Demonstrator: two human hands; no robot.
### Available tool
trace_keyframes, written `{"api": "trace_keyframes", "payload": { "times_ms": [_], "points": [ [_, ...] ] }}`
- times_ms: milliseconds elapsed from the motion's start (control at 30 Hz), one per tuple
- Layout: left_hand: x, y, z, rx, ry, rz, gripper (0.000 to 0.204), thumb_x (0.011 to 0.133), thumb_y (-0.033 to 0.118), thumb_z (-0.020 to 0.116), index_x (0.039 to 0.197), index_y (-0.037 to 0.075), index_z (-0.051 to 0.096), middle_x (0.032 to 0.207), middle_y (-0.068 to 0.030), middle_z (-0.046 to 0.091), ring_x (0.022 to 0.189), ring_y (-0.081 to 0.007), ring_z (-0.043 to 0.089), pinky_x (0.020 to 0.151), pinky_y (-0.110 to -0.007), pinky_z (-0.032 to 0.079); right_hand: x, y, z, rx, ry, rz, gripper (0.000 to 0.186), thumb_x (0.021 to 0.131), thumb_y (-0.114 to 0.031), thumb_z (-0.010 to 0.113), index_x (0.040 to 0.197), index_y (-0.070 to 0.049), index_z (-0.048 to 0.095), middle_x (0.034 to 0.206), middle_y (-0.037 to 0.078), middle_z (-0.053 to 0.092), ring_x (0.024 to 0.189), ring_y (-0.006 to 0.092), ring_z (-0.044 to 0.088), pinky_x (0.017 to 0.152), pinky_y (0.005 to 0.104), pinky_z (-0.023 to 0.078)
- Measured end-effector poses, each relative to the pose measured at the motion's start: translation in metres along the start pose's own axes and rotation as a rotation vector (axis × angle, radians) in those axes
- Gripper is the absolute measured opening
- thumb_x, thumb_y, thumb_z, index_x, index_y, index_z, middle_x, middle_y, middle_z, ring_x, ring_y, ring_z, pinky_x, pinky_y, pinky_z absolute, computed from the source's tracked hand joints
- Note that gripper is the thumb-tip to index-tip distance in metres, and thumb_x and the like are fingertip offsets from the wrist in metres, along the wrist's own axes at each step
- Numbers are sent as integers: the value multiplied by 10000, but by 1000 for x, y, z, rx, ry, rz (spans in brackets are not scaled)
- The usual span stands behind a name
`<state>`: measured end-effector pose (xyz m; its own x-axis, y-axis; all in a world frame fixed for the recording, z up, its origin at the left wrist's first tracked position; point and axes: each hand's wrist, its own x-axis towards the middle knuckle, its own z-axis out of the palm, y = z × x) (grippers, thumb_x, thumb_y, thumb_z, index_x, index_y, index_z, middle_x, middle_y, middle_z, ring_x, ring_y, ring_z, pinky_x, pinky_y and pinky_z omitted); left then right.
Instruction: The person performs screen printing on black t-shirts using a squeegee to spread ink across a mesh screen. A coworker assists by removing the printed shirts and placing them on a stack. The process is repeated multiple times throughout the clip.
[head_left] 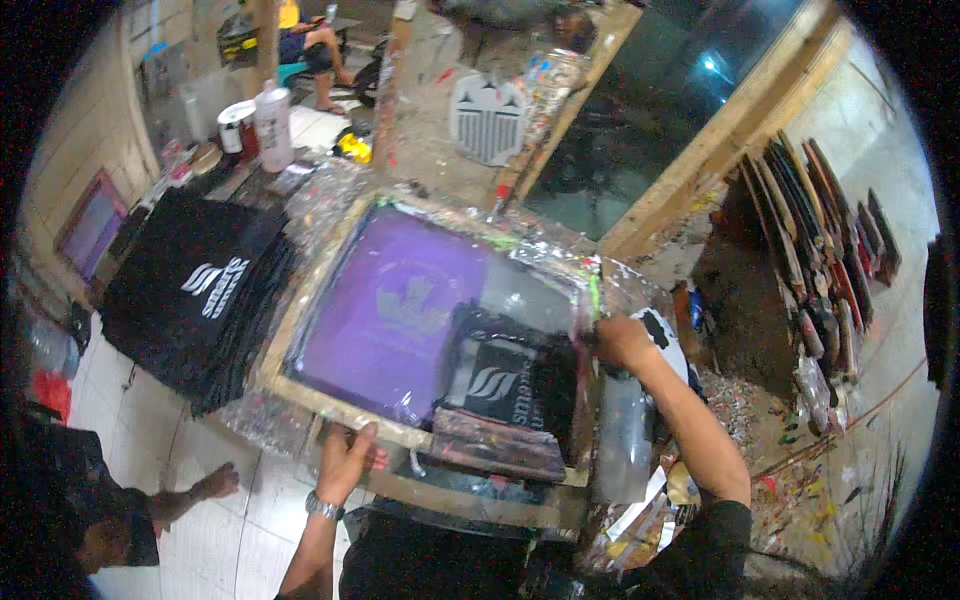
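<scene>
A wooden screen-printing frame (300,392) with a purple mesh lies tilted over a black printed garment (500,385) on the work surface. My left hand (348,462) grips the frame's near wooden edge, thumb on top. My right hand (620,342) is closed on the frame's right side, beside a squeegee handle (578,360) that is blurred. A paint-stained board (495,445) rests on the frame's near edge, between the two hands.
A stack of black printed shirts (195,290) lies to the left. A white bottle (272,125) and a tub (236,125) stand behind it. Another person crouches at lower left, one hand (215,483) on the tiled floor. Screens lean in a rack (820,250) at right.
</scene>
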<state>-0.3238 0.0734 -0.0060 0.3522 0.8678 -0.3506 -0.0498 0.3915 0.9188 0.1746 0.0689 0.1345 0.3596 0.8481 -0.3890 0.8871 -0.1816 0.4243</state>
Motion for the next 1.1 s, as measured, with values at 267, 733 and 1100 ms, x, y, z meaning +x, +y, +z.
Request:
{"api": "trace_keyframes", "payload": {
  "times_ms": [267,733,1100],
  "points": [
    [2,3,3,84,71,-83,472,1028,293,640,1074,-142,460,781,-222,701,629,-280,721,542,-358,604,88,160,6,284,779,380,553,933,-372,717,1338,-53,517,1175,288,588,989,484,667,801,552,564],
    [3,-1,-1,197,116,-172,465,1021,385,637,958,-74,596,733,-193,705,588,-254,715,510,-343,581,13,86,39,447,669,173,282,960,-216,642,1125,12,667,1077,207,688,988,399,659,905,457,531],
    [2,33,11,286,-31,-214,605,1041,461,590,1092,-139,528,691,-213,682,569,-264,709,505,-344,582,-169,-170,67,560,477,-451,620,841,-357,772,1303,3,571,1118,164,633,1056,341,626,960,493,478]
  ]
}}
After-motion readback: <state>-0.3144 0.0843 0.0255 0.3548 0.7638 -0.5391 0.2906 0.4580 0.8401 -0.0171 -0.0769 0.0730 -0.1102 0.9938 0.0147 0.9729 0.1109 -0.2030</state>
